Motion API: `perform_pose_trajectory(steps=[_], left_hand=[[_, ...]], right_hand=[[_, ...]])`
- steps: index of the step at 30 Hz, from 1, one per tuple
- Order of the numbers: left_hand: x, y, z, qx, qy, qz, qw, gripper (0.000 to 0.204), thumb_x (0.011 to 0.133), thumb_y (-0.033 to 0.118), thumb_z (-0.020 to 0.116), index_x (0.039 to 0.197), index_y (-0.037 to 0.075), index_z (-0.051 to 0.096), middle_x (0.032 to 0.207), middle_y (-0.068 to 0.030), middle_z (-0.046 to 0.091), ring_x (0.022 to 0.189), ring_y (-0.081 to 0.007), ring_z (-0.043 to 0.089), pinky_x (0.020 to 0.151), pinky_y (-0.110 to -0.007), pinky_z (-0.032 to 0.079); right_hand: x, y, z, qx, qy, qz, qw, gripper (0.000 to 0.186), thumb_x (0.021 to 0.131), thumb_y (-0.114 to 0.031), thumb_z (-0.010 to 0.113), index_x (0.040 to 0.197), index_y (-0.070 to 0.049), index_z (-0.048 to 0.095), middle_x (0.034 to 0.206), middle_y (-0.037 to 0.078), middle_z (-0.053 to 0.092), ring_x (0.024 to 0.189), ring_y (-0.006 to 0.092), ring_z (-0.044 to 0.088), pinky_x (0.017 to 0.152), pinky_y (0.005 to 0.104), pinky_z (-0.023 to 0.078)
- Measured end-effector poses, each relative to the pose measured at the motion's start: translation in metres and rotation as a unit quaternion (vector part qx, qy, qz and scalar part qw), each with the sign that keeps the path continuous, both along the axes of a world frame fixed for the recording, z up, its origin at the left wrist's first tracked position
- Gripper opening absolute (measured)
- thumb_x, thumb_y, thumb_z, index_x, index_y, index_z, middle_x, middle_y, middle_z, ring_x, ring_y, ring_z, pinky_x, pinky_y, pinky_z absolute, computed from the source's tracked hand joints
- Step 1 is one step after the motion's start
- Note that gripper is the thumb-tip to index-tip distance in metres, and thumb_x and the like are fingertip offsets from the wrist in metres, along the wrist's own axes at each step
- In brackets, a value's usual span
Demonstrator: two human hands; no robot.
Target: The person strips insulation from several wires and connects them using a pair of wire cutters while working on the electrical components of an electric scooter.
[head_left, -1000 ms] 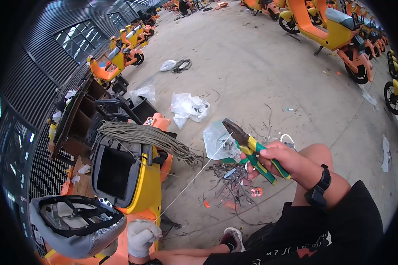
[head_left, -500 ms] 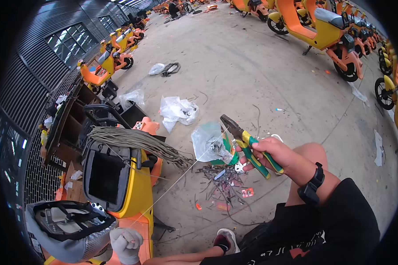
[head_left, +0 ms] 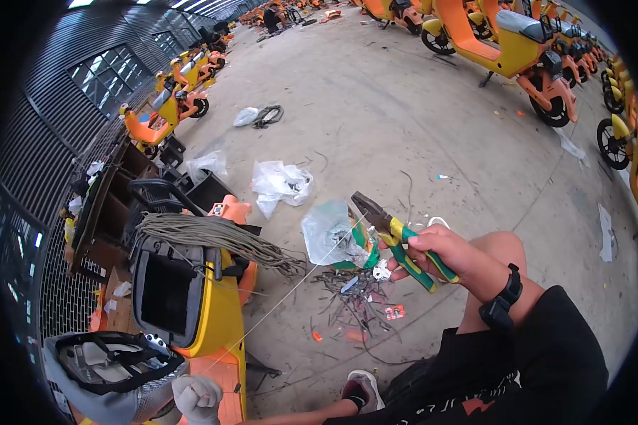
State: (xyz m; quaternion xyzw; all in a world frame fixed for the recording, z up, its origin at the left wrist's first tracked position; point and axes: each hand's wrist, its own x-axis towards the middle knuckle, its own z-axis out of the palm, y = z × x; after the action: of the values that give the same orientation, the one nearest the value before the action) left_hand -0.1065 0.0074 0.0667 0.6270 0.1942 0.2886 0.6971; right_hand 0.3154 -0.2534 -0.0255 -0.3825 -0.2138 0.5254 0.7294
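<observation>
My right hand (head_left: 443,255) is wrapped round the handles of combination pliers (head_left: 386,225) with green and yellow grips. Their dark jaws tilt up to the left, above the plastic bags. A thin pale cord (head_left: 276,304) stretches taut from the jaws down to my left hand (head_left: 197,398). That hand wears a white glove and is closed in a fist round the cord's lower end. Just left of the fist, an upturned grey helmet (head_left: 113,372) lies beside the yellow and orange scooter (head_left: 223,312). A thick bundle of grey-green cords (head_left: 213,230) drapes over the scooter's open seat compartment.
Below the pliers, dark scraps (head_left: 351,294) litter the concrete floor beside a clear plastic bag (head_left: 326,234). Farther off lies a white bag (head_left: 282,185). Parked scooters (head_left: 503,49) line the right side. A wooden shelf (head_left: 110,198) stands along the left wall.
My gloved left fist has dropped slightly toward the lower edge, with the cord still taut. The pliers have sunk a little in the picture, and the whole view has shifted slightly.
</observation>
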Motion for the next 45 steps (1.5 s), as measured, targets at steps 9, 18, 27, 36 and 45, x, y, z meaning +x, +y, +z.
perform_pose_trajectory(steps=[9, 18, 27, 36, 45], left_hand=[[-0.005, 0.007, -0.007, -0.024, -0.013, 0.024, 0.999, 0.037, 0.092, 0.018, 0.061, 0.061, 0.01, 0.042, 0.05, 0.0008, 0.039, 0.039, -0.0147, 0.036, 0.041, -0.029, 0.029], [0.017, -0.003, -0.004, -0.017, -0.055, 0.073, 0.996, 0.023, 0.1, 0.011, 0.036, 0.079, 0.005, 0.042, 0.049, 0.0061, 0.023, 0.036, -0.006, 0.018, 0.038, -0.024, 0.02], [0.06, -0.027, 0.026, 0.103, 0.294, 0.072, 0.948, 0.024, 0.095, 0.016, 0.053, 0.09, -0.003, 0.065, 0.064, -0.0001, 0.051, 0.057, -0.0055, 0.041, 0.052, -0.021, 0.032], [0.057, -0.01, 0.01, 0.248, 0.346, -0.011, 0.905, 0.03, 0.094, 0.023, 0.052, 0.099, -0.004, 0.064, 0.092, -0.0142, 0.065, 0.089, -0.0249, 0.061, 0.082, -0.032, 0.046], [0.053, 0.006, 0.005, 0.243, 0.37, -0.02, 0.896, 0.034, 0.095, 0.029, 0.051, 0.104, 0.0, 0.066, 0.098, -0.0163, 0.066, 0.098, -0.0301, 0.061, 0.088, -0.036, 0.046]], right_hand=[[0.009, -0.005, 0.0, -0.013, -0.039, 0.036, 0.998, 0.036, 0.097, -0.023, 0.053, 0.099, 0.012, 0.06, 0.126, 0.02, 0.059, 0.109, 0.0307, 0.063, 0.092, 0.0473, 0.055], [0.005, 0.012, -0.01, -0.15, 0.014, -0.034, 0.988, 0.025, 0.096, -0.023, 0.055, 0.084, 0.0, 0.059, 0.127, 0.011, 0.058, 0.107, 0.0238, 0.062, 0.08, 0.0378, 0.056], [-0.031, 0.041, -0.131, -0.562, -0.245, 0.228, 0.756, 0.032, 0.088, -0.032, 0.068, 0.081, -0.002, 0.063, 0.076, 0.003, 0.06, 0.062, 0.0144, 0.06, 0.053, 0.0298, 0.051], [-0.08, 0.053, -0.329, -0.5, -0.597, 0.291, 0.556, 0.053, 0.082, -0.047, 0.061, 0.104, 0.001, 0.07, 0.109, 0.023, 0.068, 0.101, 0.036, 0.066, 0.088, 0.0436, 0.052], [-0.144, 0.016, -0.441, -0.525, -0.592, 0.245, 0.56, 0.045, 0.086, -0.04, 0.062, 0.106, 0.0, 0.07, 0.11, 0.02, 0.066, 0.115, 0.0385, 0.055, 0.097, 0.043, 0.047]])
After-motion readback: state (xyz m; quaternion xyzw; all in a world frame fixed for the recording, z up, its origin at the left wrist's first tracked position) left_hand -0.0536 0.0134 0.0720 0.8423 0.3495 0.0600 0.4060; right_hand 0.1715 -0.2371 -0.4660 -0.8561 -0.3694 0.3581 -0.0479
